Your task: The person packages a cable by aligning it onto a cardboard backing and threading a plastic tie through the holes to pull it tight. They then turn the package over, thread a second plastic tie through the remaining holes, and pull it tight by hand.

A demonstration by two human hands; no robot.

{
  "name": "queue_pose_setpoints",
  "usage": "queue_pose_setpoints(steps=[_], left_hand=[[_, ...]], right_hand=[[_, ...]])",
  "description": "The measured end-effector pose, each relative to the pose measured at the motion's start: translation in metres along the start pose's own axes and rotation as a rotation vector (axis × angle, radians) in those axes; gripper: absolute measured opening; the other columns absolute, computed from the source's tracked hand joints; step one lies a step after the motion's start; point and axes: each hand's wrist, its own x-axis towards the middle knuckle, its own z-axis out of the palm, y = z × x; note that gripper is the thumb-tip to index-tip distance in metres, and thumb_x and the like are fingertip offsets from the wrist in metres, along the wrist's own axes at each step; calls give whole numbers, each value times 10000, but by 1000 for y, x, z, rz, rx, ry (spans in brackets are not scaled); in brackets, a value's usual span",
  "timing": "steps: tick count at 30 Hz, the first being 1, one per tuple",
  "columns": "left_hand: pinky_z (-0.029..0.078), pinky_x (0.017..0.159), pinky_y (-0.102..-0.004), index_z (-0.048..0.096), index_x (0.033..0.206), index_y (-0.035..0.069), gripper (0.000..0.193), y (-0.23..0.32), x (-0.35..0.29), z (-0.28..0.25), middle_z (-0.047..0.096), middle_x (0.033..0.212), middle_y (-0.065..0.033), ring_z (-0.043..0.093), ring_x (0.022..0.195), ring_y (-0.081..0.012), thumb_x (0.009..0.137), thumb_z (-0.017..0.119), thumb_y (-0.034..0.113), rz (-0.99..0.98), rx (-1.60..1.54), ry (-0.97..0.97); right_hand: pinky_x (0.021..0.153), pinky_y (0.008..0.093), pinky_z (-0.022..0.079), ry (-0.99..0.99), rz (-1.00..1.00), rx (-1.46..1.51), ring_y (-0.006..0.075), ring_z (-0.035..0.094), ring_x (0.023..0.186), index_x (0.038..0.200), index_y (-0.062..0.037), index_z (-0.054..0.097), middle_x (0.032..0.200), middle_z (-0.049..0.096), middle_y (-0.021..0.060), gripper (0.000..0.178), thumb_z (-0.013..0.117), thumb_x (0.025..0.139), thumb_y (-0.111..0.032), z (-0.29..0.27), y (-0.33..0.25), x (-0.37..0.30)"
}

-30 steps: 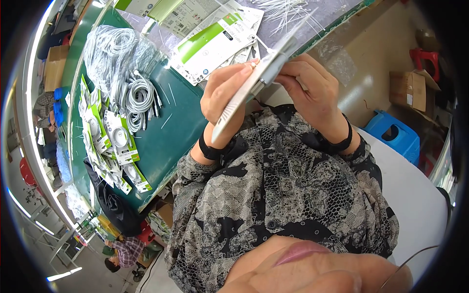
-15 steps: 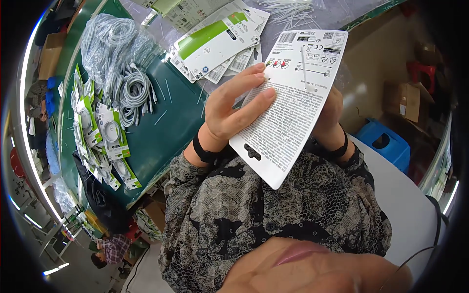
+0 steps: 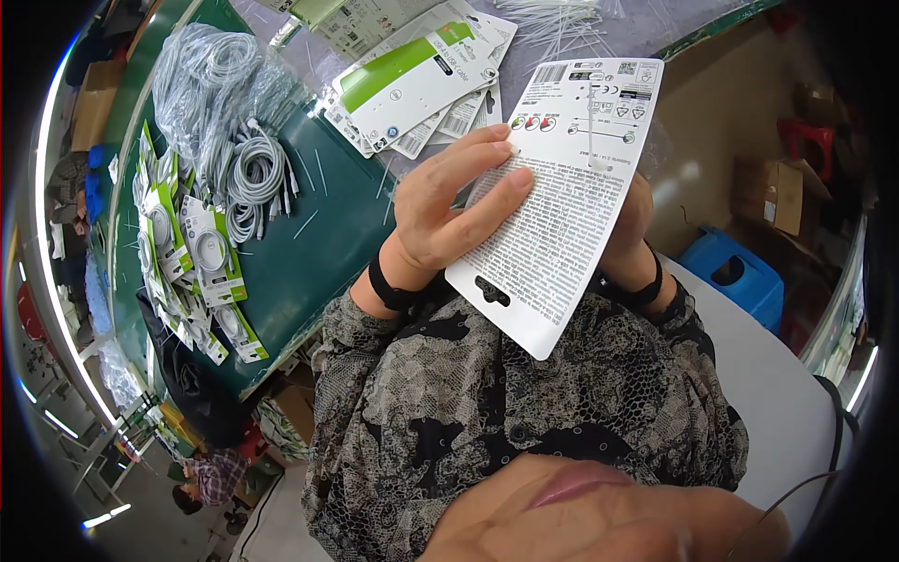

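A white cardboard packaging card (image 3: 552, 215), printed and with a hanging slot near its lower corner, is tilted in front of my chest. My left hand (image 3: 454, 201) grips its left side, fingers lying across the printed face. Behind the card's right edge is my right hand (image 3: 632, 225), its fingers hidden by the card. A thin, pale cable tie (image 3: 594, 131) lies against the upper part of the card's face. What is on the card's back cannot be seen.
More green-and-white cards (image 3: 412, 89) lie stacked on the table beyond my left hand, beside loose white cable ties (image 3: 562, 23). Coiled grey cables (image 3: 255, 178) and packaged cables (image 3: 211, 253) cover the green tabletop (image 3: 328, 253) to the left. A blue stool (image 3: 735, 276) stands at right.
The card has turned slightly, its lower corner shifting a little to the right. The cable tie now stands more upright against the face. Both hands stay in nearly the same place.
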Motion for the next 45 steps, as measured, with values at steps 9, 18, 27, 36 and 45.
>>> queue_pose_setpoints(steps=[9,18,27,36,45], left_hand=[[583,723,-329,668,1003,35,347,2,1,3,601,1025,-164,661,907,-336,666,750,49,43,39,6],[582,715,-313,670,1001,46,351,4,-2,4,606,1009,-153,664,905,-322,661,751,60,-6,1,25],[579,723,-315,671,1008,50,360,3,-1,2,602,1013,-150,660,916,-325,657,752,53,27,5,-32],[579,724,-324,672,1012,54,359,4,-1,9,603,1005,-149,659,914,-327,660,744,45,-13,-11,15],[571,708,-331,657,1028,33,383,1,-2,5,597,994,-159,658,875,-316,653,733,53,-2,4,4]], right_hand=[[744,320,519,-3,97,121,309,656,914,1049,23,619,1025,649,167,301,673,753,1,2,1,-5],[738,301,512,5,198,285,285,660,910,1033,6,623,1011,652,148,272,670,766,-11,1,-3,-2],[731,314,516,7,73,150,287,660,898,1032,4,621,992,651,148,268,667,769,-18,-3,-4,2],[718,323,520,-16,177,257,304,658,888,1031,3,620,998,649,153,266,660,769,-15,-1,4,-3],[691,332,520,-8,-3,55,321,651,845,1018,1,616,990,638,163,257,629,763,27,0,-2,5]])
